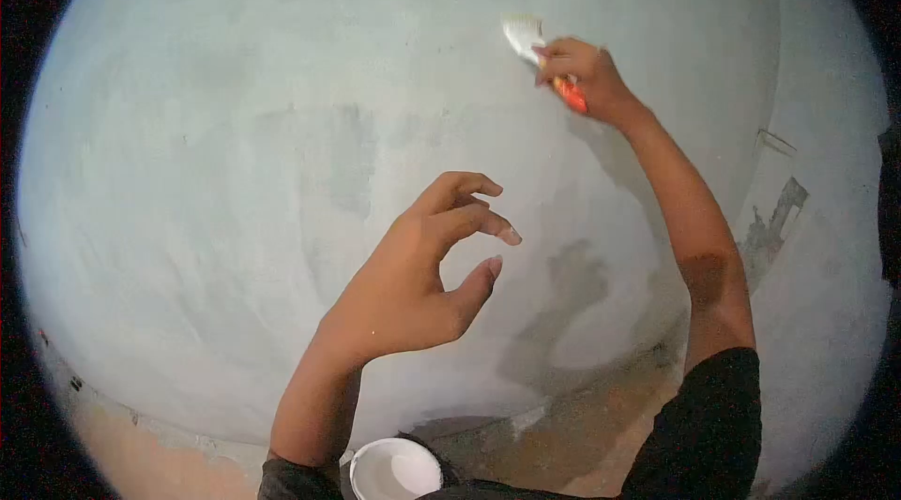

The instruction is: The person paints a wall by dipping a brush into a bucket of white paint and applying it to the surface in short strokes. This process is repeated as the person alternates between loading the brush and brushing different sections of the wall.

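Note:
A paintbrush (525,37) with pale bristles and an orange-red handle end is in my right hand (587,78), fingers wrapped round its handle. Its bristles point up and left against the pale grey-white wall (235,172). Lower and to the left, my left hand (432,265) is raised in front of the wall, its fingers curved and apart from the thumb, with nothing between them. A white bucket (395,470) with white contents stands below it at the bottom edge.
At the right, the wall meets another wall surface (835,247) with a rough dark patch (782,214). Brownish floor (601,416) shows along the bottom. Shadows of my arms fall on the wall.

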`<state>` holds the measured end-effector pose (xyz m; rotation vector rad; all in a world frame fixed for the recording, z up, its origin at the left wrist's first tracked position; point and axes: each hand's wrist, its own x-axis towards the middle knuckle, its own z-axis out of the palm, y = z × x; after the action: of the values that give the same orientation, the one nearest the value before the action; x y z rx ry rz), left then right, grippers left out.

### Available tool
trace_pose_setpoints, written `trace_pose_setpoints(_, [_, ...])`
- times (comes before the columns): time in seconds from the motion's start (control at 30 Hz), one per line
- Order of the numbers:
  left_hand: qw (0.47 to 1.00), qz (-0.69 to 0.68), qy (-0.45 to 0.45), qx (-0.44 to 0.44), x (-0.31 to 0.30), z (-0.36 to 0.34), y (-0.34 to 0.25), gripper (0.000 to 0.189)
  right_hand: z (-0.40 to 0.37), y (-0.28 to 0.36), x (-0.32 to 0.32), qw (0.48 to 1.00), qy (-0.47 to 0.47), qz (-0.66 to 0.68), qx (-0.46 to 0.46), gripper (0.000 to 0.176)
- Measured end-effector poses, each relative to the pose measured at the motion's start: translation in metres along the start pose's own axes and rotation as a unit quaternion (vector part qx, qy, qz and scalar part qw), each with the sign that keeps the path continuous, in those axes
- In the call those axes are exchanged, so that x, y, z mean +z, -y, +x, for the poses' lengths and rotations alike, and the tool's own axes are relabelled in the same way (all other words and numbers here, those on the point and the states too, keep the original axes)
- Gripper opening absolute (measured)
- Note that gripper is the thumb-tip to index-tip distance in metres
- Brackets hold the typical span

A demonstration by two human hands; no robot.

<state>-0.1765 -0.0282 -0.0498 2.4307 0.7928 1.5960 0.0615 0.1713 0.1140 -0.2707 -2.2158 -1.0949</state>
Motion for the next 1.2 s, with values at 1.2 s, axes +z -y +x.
trace_pose_setpoints(1.2, [1.000,0.007,0.026,-0.010,-0.017,0.015,-0.041,0.024,0.011,-0.022,-0.032,0.996,-0.043,0.076,0.025,0.015])
